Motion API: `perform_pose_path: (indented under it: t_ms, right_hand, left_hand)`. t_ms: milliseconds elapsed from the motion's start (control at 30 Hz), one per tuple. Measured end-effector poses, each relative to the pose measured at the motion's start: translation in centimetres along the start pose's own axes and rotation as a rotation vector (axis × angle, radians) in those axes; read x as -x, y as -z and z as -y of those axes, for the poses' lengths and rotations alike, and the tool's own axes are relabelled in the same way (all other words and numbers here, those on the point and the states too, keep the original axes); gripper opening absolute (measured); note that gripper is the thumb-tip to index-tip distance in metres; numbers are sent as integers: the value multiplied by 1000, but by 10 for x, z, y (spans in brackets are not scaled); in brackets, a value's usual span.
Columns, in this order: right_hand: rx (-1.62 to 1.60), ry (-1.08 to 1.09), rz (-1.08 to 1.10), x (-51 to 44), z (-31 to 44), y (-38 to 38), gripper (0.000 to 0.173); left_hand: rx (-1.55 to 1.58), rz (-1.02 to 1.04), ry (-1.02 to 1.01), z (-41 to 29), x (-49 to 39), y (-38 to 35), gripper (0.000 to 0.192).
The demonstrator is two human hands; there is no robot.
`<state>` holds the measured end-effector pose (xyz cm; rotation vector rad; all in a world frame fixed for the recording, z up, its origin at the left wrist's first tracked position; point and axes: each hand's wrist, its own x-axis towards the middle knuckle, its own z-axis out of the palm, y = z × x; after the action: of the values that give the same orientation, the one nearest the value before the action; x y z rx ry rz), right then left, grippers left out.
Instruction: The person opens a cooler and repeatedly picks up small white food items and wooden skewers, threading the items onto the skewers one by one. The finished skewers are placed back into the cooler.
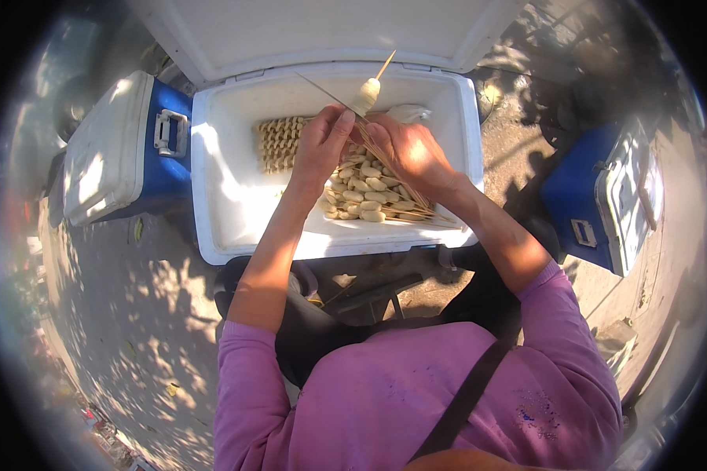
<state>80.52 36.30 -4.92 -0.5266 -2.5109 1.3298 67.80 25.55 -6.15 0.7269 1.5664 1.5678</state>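
Note:
My left hand (324, 138) and my right hand (412, 153) meet above an open white cooler box. Between their fingertips stands a wooden skewer (385, 65), its pointed end up, with a pale, ridged, spiral-like piece of food (366, 97) on it. My left thumb and fingers pinch at the base of that piece. A thin, dark metal blade (324, 91) runs up and left from my right fingertips, across the food's lower end. Fingers hide the lower skewer and the blade's near end. Below lie several skewers with small pale oval pieces (372, 197); spiral-cut pieces (280, 141) are stacked at left.
The cooler's rim (336, 250) is close to my knees, and its raised lid (330, 29) stands behind. A clear plastic bag (409, 113) lies inside at the back. Blue-and-white coolers stand at the left (168, 135) and right (583, 194) on the paved ground.

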Motion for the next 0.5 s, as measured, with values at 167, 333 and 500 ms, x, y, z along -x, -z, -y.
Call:
perform_pose_path:
  t_ms: [167, 333, 500]
  right_hand:
    - [96, 33, 11, 6, -22, -8, 33]
    - [-5, -65, 30, 4, -2, -4, 36]
    - [-215, -92, 81, -3, 1, 0, 42]
  left_hand:
    - [-109, -136, -131, -1, -4, 5, 22]
    - [92, -32, 24, -2, 3, 0, 24]
    - [288, 58, 185, 4, 1, 1, 32]
